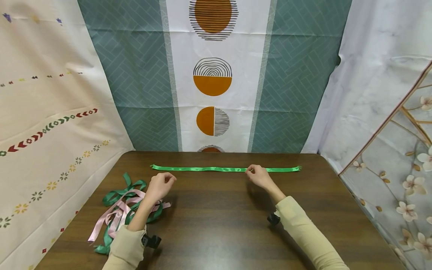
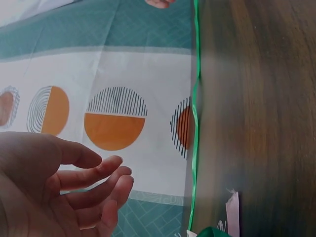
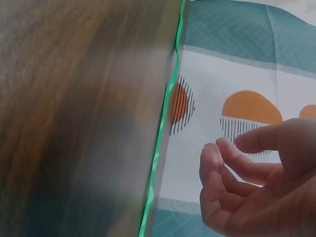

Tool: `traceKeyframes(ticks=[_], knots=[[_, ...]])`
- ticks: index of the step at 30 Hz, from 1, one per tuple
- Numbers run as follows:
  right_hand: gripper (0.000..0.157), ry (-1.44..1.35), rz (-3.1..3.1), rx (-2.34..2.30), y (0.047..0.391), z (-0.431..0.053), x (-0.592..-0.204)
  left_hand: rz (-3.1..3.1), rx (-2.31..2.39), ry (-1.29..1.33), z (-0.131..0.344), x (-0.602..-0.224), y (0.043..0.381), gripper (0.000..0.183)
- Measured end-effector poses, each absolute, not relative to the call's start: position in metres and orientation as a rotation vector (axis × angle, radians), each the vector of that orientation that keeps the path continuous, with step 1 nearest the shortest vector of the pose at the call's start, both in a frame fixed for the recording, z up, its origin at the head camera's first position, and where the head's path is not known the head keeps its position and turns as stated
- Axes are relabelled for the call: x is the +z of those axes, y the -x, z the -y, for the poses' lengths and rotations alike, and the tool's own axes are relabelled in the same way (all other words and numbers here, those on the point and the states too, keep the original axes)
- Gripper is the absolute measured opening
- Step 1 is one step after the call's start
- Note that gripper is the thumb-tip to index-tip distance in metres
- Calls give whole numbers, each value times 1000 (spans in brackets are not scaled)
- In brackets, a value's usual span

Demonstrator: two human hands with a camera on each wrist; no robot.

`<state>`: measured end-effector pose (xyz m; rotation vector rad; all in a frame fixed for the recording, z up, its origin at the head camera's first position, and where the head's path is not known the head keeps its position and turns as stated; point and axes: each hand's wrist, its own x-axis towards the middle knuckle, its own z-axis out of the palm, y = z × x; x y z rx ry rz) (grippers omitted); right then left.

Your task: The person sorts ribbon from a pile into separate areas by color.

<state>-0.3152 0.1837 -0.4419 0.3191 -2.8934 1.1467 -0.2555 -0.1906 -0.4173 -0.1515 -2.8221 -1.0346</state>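
Note:
A bright green satin ribbon [image 1: 206, 169] lies stretched out flat, left to right, near the far edge of the table. My left hand [image 1: 160, 186] hovers above the table, just in front of the ribbon's left part, its fingers loosely bent and holding nothing. In the left wrist view, gaps show between the fingers of that left hand [image 2: 89, 190]. The right hand [image 1: 260, 176] is held up by the ribbon's right part and hides a short piece of it in the head view. Its relaxed fingers hold nothing in the right wrist view.
On the table's left side lies a loose tangle of pink ribbon [image 1: 116, 215] and dark green ribbon [image 1: 113, 197], partly beneath my left forearm. The brown wooden table [image 1: 216, 225] meets a patterned cloth [image 1: 216, 101] at the back. More cloths hang on both sides.

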Motion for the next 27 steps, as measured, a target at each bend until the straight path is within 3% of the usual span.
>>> traceKeyframes(ticks=[13, 27], knots=[[20, -513, 2892, 1081, 311, -164, -444, 2836, -996, 118, 204, -424, 245, 21], [19, -1021, 2852, 942, 303, -149, -444, 2934, -999, 155, 218, -420, 229, 28]])
